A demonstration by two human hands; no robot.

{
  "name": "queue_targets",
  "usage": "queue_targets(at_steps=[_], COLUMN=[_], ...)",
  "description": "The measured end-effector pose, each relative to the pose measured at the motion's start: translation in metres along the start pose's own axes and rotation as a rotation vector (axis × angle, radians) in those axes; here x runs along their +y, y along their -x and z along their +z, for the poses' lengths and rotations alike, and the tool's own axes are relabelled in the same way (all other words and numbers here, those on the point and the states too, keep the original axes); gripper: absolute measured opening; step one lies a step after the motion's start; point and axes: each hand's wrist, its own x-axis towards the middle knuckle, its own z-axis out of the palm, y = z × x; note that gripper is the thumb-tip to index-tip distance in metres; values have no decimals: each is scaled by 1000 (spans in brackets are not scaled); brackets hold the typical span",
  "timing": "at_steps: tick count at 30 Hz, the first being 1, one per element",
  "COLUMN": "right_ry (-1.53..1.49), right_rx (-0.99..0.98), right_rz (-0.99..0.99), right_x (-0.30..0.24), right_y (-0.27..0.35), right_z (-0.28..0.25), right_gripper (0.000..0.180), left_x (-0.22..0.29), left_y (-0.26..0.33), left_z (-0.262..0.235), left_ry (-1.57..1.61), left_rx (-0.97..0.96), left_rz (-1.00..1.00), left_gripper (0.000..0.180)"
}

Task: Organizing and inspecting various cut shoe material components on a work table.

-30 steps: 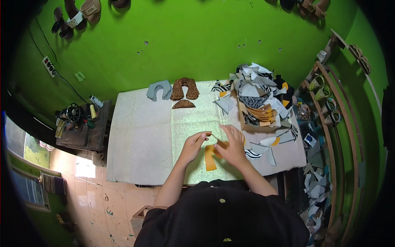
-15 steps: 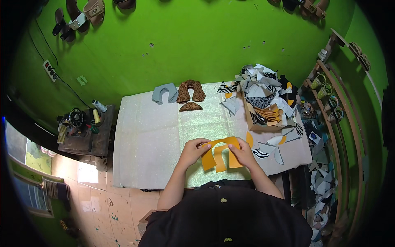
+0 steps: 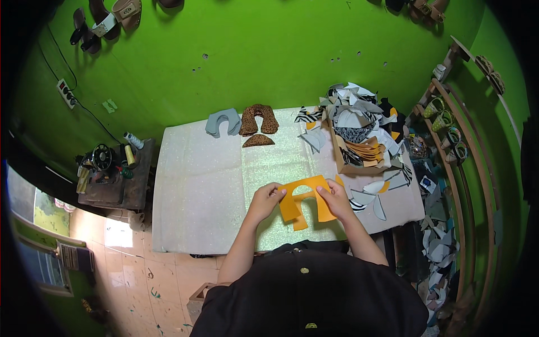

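Note:
Over the near middle of the table, both hands hold yellow-orange U-shaped cut pieces (image 3: 325,209), their arch away from me and their legs toward me. My left hand (image 3: 266,201) pinches the left side between thumb and fingers. On the right side, my right hand (image 3: 336,200) grips with its thumb on top. At least two pieces overlap, the lower one showing askew between the legs. Farther back lie a stack of grey U-shaped pieces (image 3: 214,123) and a stack of leopard-print U-shaped pieces (image 3: 267,122). A leopard-print half-moon piece (image 3: 258,141) is in front of the latter.
A cardboard box (image 3: 359,169) heaped with scraps stands on the table's right, with loose offcuts (image 3: 380,209) around it. Left of the table is a sewing machine (image 3: 103,159) with thread spools (image 3: 130,155). A wooden rack (image 3: 457,196) holding sandals runs along the right wall.
The yellow-orange pieces have turned slightly, and their upper edge has moved a little away from me. The lower piece sits differently between the legs. Both hands keep their hold.

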Motion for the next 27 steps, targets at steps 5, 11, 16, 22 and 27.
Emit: queue_targets(at_steps=[5, 11, 16, 22, 27], right_ry=[-78, -24, 490, 969, 1036], right_rx=[72, 169, 240, 412, 396], right_rz=[-9, -5, -73, 35, 123], right_x=[2, 21, 54, 68, 81], right_y=[-3, -10, -30, -31, -25], right_z=[-4, -18, -42, -35, -37], right_gripper=[17, 17, 30, 35, 30], left_x=[12, -4, -28, -50, -66], left_y=[-3, -10, -22, -30, -27], left_z=[6, 19, 29, 45, 54], left_ry=[39, 4, -67, -93, -319], left_rx=[112, 160, 174, 157, 166], left_rz=[-34, -3, 3, -117, -179], left_gripper=[22, 24, 23, 20, 26])
